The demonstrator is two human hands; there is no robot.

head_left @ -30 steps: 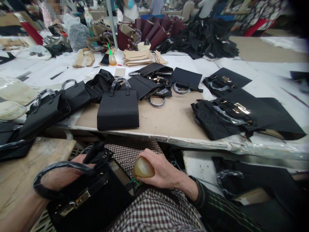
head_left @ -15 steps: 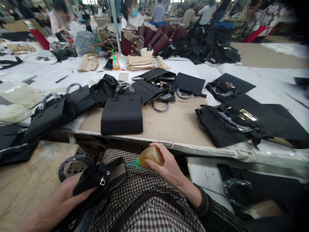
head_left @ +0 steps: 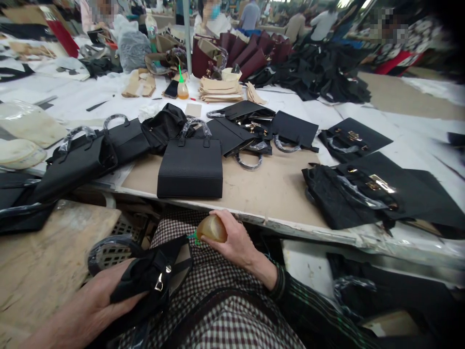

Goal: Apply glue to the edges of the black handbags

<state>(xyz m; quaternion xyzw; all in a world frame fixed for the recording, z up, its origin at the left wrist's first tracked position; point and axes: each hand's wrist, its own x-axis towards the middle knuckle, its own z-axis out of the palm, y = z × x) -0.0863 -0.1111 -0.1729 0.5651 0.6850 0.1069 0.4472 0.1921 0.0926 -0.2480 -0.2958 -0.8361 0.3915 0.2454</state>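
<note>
Over my lap, my left hand (head_left: 100, 300) grips a black handbag (head_left: 148, 276) that has a small gold-coloured fitting (head_left: 159, 282) and a plastic-wrapped handle. My right hand (head_left: 232, 240) is wrapped around a squeeze bottle (head_left: 213, 229) of amber liquid, probably glue, with a green nozzle. The bottle lies tilted sideways, its nozzle pointing left. The nozzle's tip is at the upper edge of the bag's open end; whether it touches, I cannot tell. Just ahead on the table edge stands a finished-looking black handbag (head_left: 191, 167).
Several black bags lie across the table (head_left: 276, 182), including one with gold hardware (head_left: 378, 184) at right. Behind them are stacked beige pieces (head_left: 221, 90), a second glue bottle (head_left: 182, 88) and maroon bags (head_left: 250, 53). A board (head_left: 47, 271) is at left. People work in the background.
My right hand has moved left with the bottle, bringing its nozzle up to the bag's upper edge. The bag in my left hand has turned slightly. The camera view has shifted a little.
</note>
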